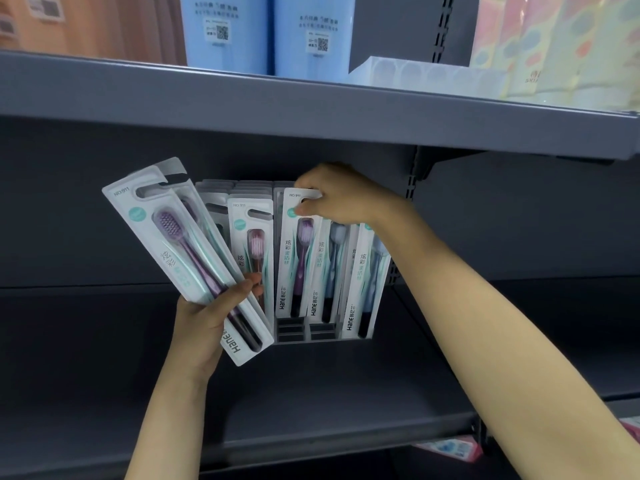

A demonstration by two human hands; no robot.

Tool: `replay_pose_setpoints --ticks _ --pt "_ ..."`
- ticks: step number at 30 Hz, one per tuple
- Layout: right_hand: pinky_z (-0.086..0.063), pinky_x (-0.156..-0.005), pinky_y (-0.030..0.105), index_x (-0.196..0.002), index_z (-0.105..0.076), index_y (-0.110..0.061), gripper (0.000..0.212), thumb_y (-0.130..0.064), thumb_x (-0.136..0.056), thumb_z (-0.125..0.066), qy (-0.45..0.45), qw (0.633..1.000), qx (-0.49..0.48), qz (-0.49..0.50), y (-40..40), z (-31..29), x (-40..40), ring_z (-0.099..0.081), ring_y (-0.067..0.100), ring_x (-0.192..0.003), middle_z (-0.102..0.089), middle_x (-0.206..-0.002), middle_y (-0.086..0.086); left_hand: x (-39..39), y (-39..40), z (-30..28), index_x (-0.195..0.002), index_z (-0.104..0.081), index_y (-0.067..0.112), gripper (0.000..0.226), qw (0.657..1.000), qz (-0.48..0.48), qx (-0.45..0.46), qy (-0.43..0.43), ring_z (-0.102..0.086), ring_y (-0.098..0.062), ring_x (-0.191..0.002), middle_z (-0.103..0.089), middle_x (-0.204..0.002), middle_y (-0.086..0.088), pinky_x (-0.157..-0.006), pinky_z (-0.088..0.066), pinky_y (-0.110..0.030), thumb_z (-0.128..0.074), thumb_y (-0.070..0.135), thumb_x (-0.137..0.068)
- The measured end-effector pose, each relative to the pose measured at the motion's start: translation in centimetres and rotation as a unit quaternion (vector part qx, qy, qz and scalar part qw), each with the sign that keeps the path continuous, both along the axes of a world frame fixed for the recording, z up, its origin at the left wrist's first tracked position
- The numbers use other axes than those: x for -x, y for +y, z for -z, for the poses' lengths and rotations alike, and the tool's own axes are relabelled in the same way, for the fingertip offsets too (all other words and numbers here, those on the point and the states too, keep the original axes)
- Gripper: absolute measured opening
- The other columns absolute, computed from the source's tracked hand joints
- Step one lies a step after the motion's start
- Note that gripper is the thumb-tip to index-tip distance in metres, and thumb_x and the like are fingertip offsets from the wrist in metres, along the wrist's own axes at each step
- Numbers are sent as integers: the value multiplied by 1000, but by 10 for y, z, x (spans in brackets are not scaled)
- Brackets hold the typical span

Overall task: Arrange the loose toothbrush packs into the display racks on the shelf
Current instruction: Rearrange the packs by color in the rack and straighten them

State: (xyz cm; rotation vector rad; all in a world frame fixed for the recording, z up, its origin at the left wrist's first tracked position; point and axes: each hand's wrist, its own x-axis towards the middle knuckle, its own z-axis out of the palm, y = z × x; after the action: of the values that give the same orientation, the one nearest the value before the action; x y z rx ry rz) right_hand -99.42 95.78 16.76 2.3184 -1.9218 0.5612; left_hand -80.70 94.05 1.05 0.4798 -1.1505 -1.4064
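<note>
My left hand point(204, 323) grips the lower end of a small stack of white toothbrush packs point(166, 237), tilted to the left, with a purple brush on top. The display rack point(298, 332) stands on the dark shelf and holds several upright packs in rows. My right hand point(337, 199) pinches the top of a purple-brush pack point(294, 258) standing in the rack's front row. Beside that one stand a pink-brush pack point(251, 237) on its left and blue-brush packs point(363, 278) on its right.
The grey shelf board point(311, 386) stretches out around the rack. Just above my right hand runs an upper shelf point(311, 109) carrying blue boxes point(270, 32) and a clear tray point(426, 72). A slotted upright point(412, 181) stands to the right of the rack.
</note>
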Motion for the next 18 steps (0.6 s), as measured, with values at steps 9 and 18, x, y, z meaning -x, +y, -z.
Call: replay_pose_setpoints --ticks 9,18 --pt "-27 -78 29 -85 -58 1 30 -28 -88 -62 5 1000 3 8 -11 9 0 -51 21 -79 -56 -80 13 2 1 -1 -91 -75 19 58 1000 2 1 -11 -72 -25 -86 -75 -92 -10 -72 -58 -32 -91 41 -41" --pt "-25 -93 38 -85 -57 -16 22 -37 -90 -54 141 986 62 59 -24 15 -9 -45 23 -107 -51 -87 1 4 8 -7 -94 -70 12 38 999 1 9 -41 -72 -22 -81 -75 -85 -6 -74 -57 -32 -82 15 -58"
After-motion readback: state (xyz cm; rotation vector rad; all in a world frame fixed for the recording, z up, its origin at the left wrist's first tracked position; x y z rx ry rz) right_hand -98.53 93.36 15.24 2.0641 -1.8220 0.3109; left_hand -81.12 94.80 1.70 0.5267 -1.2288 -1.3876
